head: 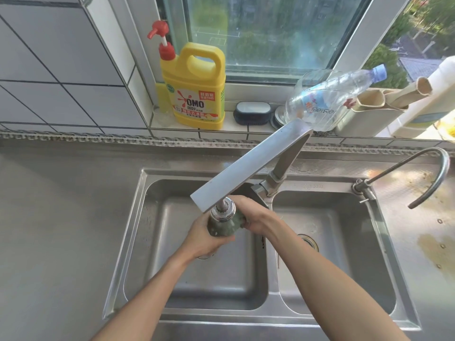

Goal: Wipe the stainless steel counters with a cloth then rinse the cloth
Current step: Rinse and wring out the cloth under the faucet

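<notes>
A wet grey-green cloth (pixel 227 226) is bunched up over the left basin of the double steel sink (pixel 138 230), right under the spray head of the flat steel faucet (pixel 246 166). My left hand (pixel 204 238) grips the cloth from below and the left. My right hand (pixel 256 216) grips it from the right. The spray head hides the top of the cloth. The stainless steel counter (pixel 61 217) stretches out to the left of the sink.
A yellow detergent jug (pixel 197 87) with a red pump stands on the tiled sill. Beside it are a dark soap box (pixel 252 113), a clear plastic bottle (pixel 332 94) and a cream holder (pixel 364 116). A thin gooseneck tap (pixel 433 178) rises at the right, over a stained counter patch.
</notes>
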Tool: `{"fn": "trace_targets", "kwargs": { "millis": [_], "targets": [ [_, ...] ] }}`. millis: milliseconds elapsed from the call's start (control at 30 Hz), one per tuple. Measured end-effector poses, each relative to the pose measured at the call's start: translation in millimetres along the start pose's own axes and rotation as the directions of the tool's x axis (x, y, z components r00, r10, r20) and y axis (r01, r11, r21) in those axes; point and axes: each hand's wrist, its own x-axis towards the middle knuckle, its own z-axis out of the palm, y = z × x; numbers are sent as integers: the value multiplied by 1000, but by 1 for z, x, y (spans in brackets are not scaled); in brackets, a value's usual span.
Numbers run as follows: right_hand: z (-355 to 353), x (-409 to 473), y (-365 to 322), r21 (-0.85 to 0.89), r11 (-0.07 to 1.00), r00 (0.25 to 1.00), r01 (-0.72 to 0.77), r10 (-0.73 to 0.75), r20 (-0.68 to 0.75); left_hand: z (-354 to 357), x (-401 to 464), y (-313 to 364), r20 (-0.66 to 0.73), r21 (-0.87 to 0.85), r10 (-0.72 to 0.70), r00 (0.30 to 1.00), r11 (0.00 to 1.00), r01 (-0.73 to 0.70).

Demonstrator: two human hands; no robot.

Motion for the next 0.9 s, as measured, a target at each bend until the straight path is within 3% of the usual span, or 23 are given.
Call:
{"fn": "trace_targets", "kwargs": {
  "millis": [100,167,300,367,433,500,600,700,767,900],
  "targets": [
    [-14,-7,10,40,999,989,21,-15,-145,-12,1,7,52,-218,-63,997,973,73],
    [-19,-15,24,-2,999,969,46,-45,-243,-20,-1,11,94,-427,-94,991,896,125],
    [-13,-40,48,9,998,961,70,-65,-270,-14,-13,26,141,-655,-33,990,746,118],
    [-12,-46,53,-90,996,921,13,-47,-387,-7,-18,31,177,-755,-28,984,637,154],
    [-17,-49,54,-324,941,823,-102,-103,-558,-1,-21,34,233,-804,-37,972,555,213],
    [-26,-53,53,-537,814,740,-222,-219,-637,2,-23,36,271,-835,-82,959,476,276],
    [-39,-57,49,-681,666,737,-304,-289,-611,3,-23,35,312,-868,-112,943,371,331],
    [-51,-56,47,-764,547,761,-343,-314,-567,2,-25,37,307,-865,-137,942,373,336],
    [-57,-58,48,-751,560,752,-350,-310,-582,1,-28,38,299,-861,-167,940,377,341],
    [-59,-59,55,-611,720,711,-328,-237,-662,-6,-35,34,299,-861,-195,934,368,352]
  ]
}}
